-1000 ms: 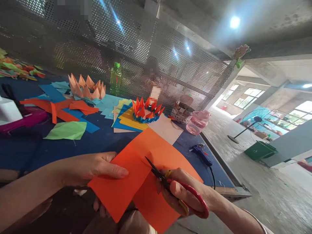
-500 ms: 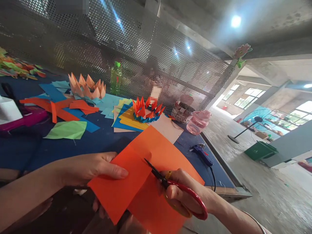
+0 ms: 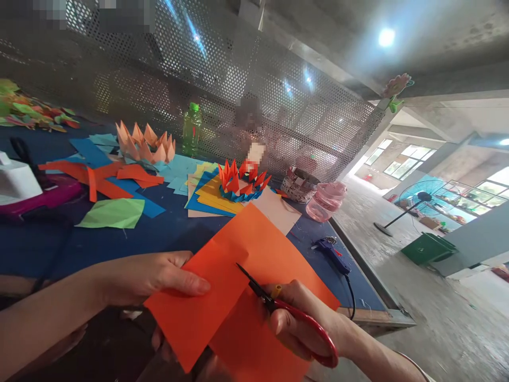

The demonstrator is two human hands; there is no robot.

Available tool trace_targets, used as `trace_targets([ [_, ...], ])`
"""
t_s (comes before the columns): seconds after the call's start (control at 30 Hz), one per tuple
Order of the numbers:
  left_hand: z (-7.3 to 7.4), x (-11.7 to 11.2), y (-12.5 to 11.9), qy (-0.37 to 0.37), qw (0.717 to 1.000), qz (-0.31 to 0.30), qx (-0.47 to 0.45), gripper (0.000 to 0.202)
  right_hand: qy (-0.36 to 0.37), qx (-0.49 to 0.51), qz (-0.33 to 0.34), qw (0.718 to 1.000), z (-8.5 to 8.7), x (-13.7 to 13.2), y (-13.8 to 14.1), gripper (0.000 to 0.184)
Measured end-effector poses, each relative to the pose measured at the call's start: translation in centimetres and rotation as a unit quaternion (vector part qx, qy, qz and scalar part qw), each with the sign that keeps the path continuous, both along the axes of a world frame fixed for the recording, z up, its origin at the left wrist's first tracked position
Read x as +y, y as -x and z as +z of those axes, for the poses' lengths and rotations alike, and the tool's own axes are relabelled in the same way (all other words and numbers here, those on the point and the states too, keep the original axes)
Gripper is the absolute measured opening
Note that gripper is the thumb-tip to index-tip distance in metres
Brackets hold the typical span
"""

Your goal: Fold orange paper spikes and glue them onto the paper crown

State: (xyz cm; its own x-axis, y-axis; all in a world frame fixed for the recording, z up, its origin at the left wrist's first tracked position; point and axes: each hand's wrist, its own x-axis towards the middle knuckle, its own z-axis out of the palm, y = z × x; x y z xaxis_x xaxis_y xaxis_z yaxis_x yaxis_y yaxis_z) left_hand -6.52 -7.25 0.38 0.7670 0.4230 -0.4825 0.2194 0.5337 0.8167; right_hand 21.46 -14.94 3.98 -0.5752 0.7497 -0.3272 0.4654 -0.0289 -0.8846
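My left hand (image 3: 175, 278) pinches an orange sheet of paper (image 3: 207, 307) at its left side, thumb on top and fingers underneath. In my right hand (image 3: 300, 313) are scissors (image 3: 314, 323) with red handles and dark blades. The blades lie in a cut that runs partway up the sheet, splitting a left strip from the larger right part. Their tips point up and left over the paper. A small yellow piece shows by the scissors' pivot. Beyond the sheet on the table stands a red and blue folded-paper ring (image 3: 244, 185) with pointed petals.
On the blue table (image 3: 167, 239) are a peach paper ring (image 3: 147, 146), paper strips, coloured sheets, a green bottle (image 3: 192, 130), a basket (image 3: 297, 183), a pink jar (image 3: 326, 201) and a corded glue gun (image 3: 334, 255). A perforated metal screen (image 3: 222, 69) stands behind.
The view has shifted slightly. The scissor blades look more closed than before, and the lower handle loop has swung in behind the red one. The left hand keeps its hold on the paper.
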Motion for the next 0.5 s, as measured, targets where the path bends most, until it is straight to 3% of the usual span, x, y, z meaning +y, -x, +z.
trace_targets([
  [0.2, 0.2, -0.4, 0.3, -0.009, 0.998, 0.057, -0.002, 0.027, -0.017, 0.026, -0.003, 1.000, -0.6, -0.2, 0.0, 0.062],
  [0.37, 0.4, -0.5, 0.1, -0.003, 1.000, 0.020, 0.001, 0.025, -0.034, 0.025, 0.014, 0.999, -1.3, -0.3, -0.1, 0.072],
  [0.5, 0.5, -0.5, 0.1, 0.004, 0.999, 0.050, -0.016, 0.024, -0.034, 0.031, 0.015, 0.999, -1.3, -0.2, 0.1, 0.074],
])
